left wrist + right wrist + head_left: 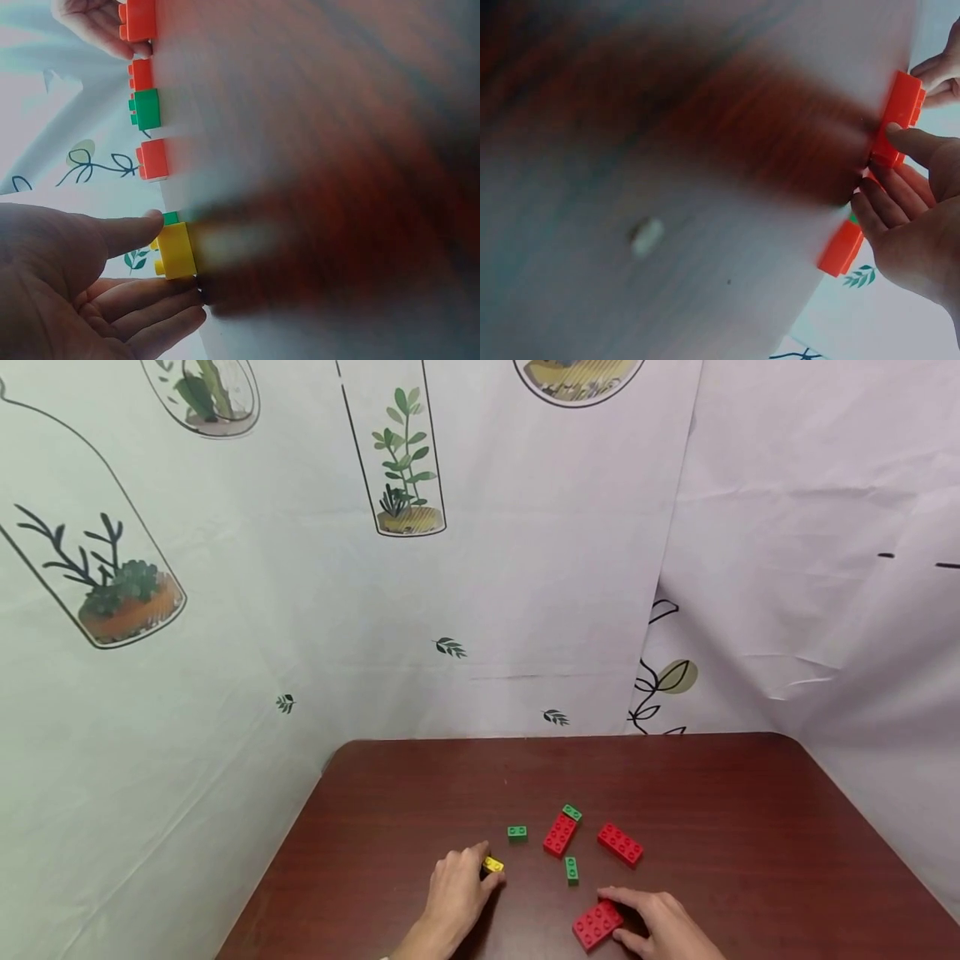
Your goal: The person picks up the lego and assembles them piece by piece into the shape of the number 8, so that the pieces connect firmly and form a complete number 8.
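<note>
A small yellow brick with studs on top stands on the table, held between the thumb and fingers of my left hand. In the left wrist view the thumb lies at one side of the yellow brick and the fingers at the other. Nearer the front, my right hand pinches a large red brick by its right end. The right wrist view has the thumb against this red brick, fingers on its opposite side. Its underside appears to rest on the table.
Between and beyond the hands lie a green brick, another green brick and a red brick. A further red brick has a small green brick at its far end. Patterned cloth hangs behind the brown table.
</note>
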The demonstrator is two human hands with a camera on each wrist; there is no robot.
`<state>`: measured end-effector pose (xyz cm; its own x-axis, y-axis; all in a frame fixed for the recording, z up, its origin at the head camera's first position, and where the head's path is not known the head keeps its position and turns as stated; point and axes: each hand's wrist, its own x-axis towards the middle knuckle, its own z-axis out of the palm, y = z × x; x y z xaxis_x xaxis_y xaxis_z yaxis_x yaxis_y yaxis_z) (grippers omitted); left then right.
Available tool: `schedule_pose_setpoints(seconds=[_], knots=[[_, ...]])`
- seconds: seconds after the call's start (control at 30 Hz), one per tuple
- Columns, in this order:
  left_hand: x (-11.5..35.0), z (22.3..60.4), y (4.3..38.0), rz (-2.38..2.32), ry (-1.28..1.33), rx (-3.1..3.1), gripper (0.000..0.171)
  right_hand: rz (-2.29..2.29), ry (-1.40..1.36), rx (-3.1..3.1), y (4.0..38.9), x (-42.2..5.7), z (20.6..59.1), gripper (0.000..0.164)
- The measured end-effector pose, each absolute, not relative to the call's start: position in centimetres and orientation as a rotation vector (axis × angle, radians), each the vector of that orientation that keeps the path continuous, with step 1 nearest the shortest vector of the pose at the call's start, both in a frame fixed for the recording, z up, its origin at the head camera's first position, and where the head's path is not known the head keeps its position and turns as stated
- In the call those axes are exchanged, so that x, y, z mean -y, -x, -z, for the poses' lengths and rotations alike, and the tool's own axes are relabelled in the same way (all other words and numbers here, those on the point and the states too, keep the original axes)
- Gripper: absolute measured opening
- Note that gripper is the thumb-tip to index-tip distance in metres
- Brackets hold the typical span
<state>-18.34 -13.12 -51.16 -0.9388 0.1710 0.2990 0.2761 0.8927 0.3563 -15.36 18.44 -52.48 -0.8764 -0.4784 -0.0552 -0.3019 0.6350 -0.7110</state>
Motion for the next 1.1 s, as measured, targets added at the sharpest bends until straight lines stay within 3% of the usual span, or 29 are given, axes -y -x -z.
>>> schedule_pose_setpoints(seconds=[0.27, 0.57, 1.1], knots=[[13.4, 51.5, 18.3, 0.578, 0.379, 2.741, 0.027, 1.073, 0.691, -2.658, 14.9, -18.3, 52.6, 0.042], [13.6, 51.2, 17.6, 0.646, 0.418, 2.77, 0.043, 1.027, 0.699, -2.693, 14.8, -18.3, 52.4, 0.042], [14.0, 50.7, 16.1, 0.9, 0.588, 2.747, 0.045, 1.071, 0.727, -2.688, 14.3, -17.9, 52.7, 0.043]])
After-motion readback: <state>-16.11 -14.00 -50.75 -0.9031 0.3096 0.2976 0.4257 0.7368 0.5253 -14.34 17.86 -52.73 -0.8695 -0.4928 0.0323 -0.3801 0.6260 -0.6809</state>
